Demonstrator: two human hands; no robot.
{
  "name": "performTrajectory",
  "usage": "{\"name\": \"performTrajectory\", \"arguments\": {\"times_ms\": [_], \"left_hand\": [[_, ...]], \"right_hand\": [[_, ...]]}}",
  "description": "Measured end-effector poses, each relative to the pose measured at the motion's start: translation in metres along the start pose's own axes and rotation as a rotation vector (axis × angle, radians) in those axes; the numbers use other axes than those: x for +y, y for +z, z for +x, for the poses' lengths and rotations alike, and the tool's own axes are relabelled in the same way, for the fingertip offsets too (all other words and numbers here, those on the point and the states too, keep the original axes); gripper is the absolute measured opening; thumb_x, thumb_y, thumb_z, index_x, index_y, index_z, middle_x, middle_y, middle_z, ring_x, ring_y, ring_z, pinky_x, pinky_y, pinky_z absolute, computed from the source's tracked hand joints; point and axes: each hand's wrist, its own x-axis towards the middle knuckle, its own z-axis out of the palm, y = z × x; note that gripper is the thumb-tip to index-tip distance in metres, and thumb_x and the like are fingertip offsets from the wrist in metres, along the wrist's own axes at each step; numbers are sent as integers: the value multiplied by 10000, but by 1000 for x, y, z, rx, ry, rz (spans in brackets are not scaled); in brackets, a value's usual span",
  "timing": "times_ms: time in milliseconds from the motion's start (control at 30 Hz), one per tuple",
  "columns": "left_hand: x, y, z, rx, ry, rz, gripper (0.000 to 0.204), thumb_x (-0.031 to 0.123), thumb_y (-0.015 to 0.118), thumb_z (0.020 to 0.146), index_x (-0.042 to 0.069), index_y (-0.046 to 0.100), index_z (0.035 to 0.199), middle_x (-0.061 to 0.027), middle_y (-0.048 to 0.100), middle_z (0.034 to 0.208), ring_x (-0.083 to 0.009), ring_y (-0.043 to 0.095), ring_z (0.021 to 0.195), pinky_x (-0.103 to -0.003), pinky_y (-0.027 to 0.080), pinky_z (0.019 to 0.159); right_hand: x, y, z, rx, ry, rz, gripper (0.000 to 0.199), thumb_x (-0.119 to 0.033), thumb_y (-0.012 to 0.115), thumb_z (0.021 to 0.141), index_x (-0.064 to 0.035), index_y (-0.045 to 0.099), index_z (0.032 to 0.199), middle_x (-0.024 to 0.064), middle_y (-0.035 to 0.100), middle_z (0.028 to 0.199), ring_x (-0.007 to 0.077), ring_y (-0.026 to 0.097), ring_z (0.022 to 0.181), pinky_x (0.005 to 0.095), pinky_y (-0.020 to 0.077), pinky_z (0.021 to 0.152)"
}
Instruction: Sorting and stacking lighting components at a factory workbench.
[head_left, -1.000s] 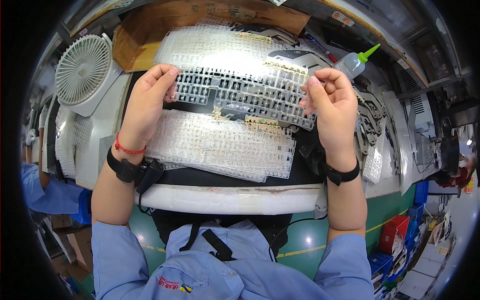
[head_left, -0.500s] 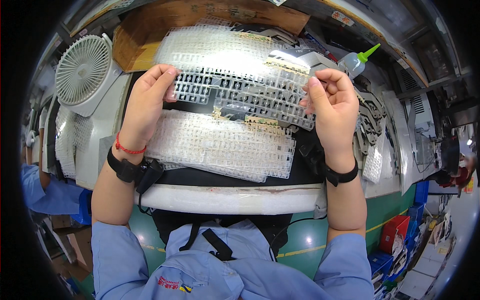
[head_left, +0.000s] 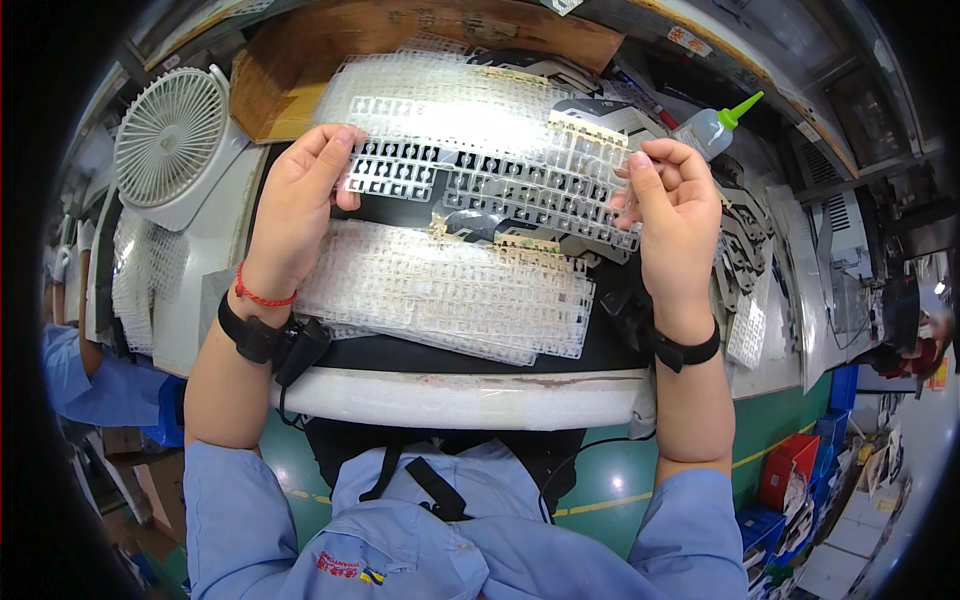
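Between my two hands a thin, clear keyboard-patterned plastic sheet (head_left: 500, 185) is held up, with rows of small cutouts. My left hand (head_left: 305, 195) pinches its left end between thumb and fingers. At the right end, the thumb and fingers of my right hand (head_left: 668, 205) are closed on the edge. Below the raised sheet lies a near stack of similar clear sheets (head_left: 450, 295) on a black mat. Beyond it, a far stack of clear sheets (head_left: 400, 85) catches a bright glare that hides some detail.
A white fan (head_left: 172, 140) stands at the left, beside a wooden tray (head_left: 285, 70). At the back right is a bottle with a green nozzle (head_left: 715, 130). Dark-and-silver parts (head_left: 740, 230) lie right of my right hand. The white padded table edge (head_left: 470, 398) runs before me.
Both hands and the held sheet have shifted very slightly to the right, along with the whole view. The grip of each hand looks the same.
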Motion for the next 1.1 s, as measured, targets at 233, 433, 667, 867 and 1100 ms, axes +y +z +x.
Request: {"name": "performTrajectory", "arguments": {"times_ms": [233, 433, 667, 867, 1100], "left_hand": [[4, 5, -1, -10, 2, -10, 253, 248, 499, 1012, 25, 581, 1099, 60, 509, 721, -17, 444, 634, -173, 370, 603], [2, 1, 0, 64, 21, 56, 254, 232, 504, 1006, 23, 574, 1134, 59, 517, 726, -22, 471, 661, -183, 379, 628], [10, 9, 0, 177, 25, 29, 337, 198, 486, 1007, 8, 498, 1286, -16, 621, 962, -47, 542, 781, -177, 432, 732], [6, 5, -8, -231, 144, 435, 434, 211, 598, 920, 13, 514, 1296, -70, 596, 1135, -134, 565, 1003, -250, 447, 865], [15, 28, -25, -612, 417, 996, 634, 273, 835, 656, 24, 587, 1183, -125, 544, 1201, -302, 501, 1138, -383, 398, 991]], "right_hand": [[0, -2, 1, 25, 10, -21, 198, -89, 560, 955, 26, 511, 1108, 106, 636, 920, 88, 600, 653, 193, 477, 514], [-2, -1, 1, 28, 27, 0, 269, -104, 556, 958, 31, 478, 1177, 118, 636, 960, 106, 616, 673, 194, 485, 528], [2, 0, 2, 72, -25, -58, 343, -123, 564, 957, 16, 458, 1251, 130, 601, 1094, 130, 631, 767, 212, 491, 593], [1, 0, 2, 45, -23, -132, 339, -141, 578, 951, 15, 483, 1237, 119, 596, 1081, 111, 615, 766, 208, 477, 625], [4, 0, 2, -28, 10, -134, 288, -147, 627, 925, 13, 541, 1148, 59, 575, 1008, 71, 584, 737, 197, 459, 632]]}}
